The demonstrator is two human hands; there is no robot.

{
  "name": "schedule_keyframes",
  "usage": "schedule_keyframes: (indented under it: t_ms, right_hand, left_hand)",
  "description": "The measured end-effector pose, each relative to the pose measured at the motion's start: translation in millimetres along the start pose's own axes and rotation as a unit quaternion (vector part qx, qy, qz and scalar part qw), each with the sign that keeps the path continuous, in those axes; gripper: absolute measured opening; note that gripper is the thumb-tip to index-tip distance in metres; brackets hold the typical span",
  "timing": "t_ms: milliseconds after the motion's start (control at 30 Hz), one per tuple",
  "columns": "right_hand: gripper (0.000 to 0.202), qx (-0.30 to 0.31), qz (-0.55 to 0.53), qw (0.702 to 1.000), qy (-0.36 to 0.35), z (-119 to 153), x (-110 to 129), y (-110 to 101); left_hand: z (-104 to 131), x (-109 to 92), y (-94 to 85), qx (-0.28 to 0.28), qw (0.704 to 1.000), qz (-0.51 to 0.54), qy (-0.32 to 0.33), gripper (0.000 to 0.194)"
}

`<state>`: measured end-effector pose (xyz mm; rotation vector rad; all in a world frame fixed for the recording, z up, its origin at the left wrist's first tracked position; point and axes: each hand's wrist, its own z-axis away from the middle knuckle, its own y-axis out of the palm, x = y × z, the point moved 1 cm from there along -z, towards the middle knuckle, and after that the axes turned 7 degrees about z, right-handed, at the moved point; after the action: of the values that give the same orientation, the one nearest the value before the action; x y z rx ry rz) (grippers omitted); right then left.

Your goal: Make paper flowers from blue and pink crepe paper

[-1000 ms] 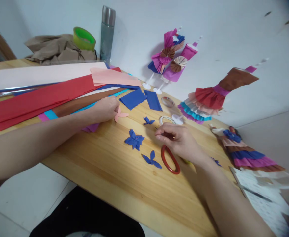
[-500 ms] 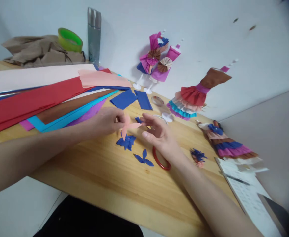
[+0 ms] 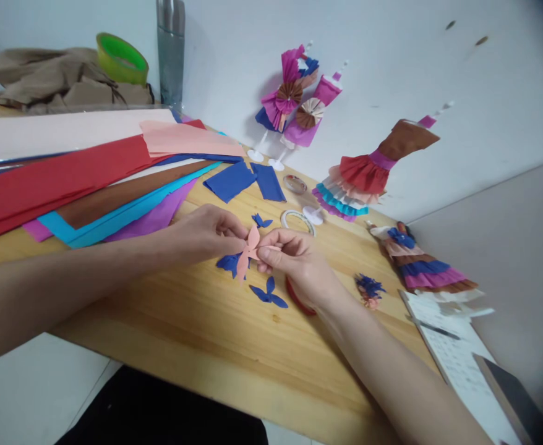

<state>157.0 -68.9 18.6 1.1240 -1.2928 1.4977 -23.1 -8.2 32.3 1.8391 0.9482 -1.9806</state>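
Our right hand [image 3: 299, 259] has moved in to join our left hand [image 3: 209, 230], each grip pinching the pink flower [image 3: 253, 237] above the worktop [image 3: 253, 346], and we judge the flower light, soft, easily torn, best held near its centre.

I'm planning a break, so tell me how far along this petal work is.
Already cut, it seems: the blue paper petal shapes. In hand: a pink paper petal shape, between the left hand and right hand. Apparently left: joining the blue shapes, which lie loose, and perhaps cutting the flat blue paper rectangles, which show no petal outlines.
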Motion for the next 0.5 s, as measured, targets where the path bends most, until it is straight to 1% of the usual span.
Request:
schedule_keyframes:
  t_ms: [100, 167, 233, 300, 367, 433, 500]
  right_hand:
    - [0.026, 0.001, 0.010, 1.000, -0.008, 2, 2, 0]
    - [0.027, -0.001, 0.022, 1.000, -0.011, 2, 3, 1]
    - [0.027, -0.001, 0.030, 0.999, -0.012, 3, 3, 0]
    - [0.026, -0.001, 0.028, 1.000, -0.012, 3, 3, 0]
    - [0.026, 0.004, 0.017, 1.000, -0.007, 2, 2, 0]
    - [0.026, 0.017, 0.010, 1.000, -0.004, 2, 1, 1]
    - [0.028, 0.030, 0.015, 0.999, -0.004, 1, 1, 2]
  left_hand:
    - [1, 1, -4.9, 0.032, 0.998, 0.018, -0.051, 0.029]
    - [1, 5, -6.0, 0.042, 0.994, 0.037, -0.091, 0.028]
    - [1, 10, -5.2, 0.046, 0.990, 0.072, -0.113, 0.025]
    - [1, 13, -3.5, 0.043, 0.987, 0.109, -0.110, 0.022]
    - [1, 14, -1.8, 0.045, 0.986, 0.132, -0.091, 0.021]
    - [1, 13, -0.3, 0.053, 0.985, 0.139, -0.085, 0.020]
    - [1, 10, 0.7, 0.056, 0.985, 0.135, -0.095, 0.021]
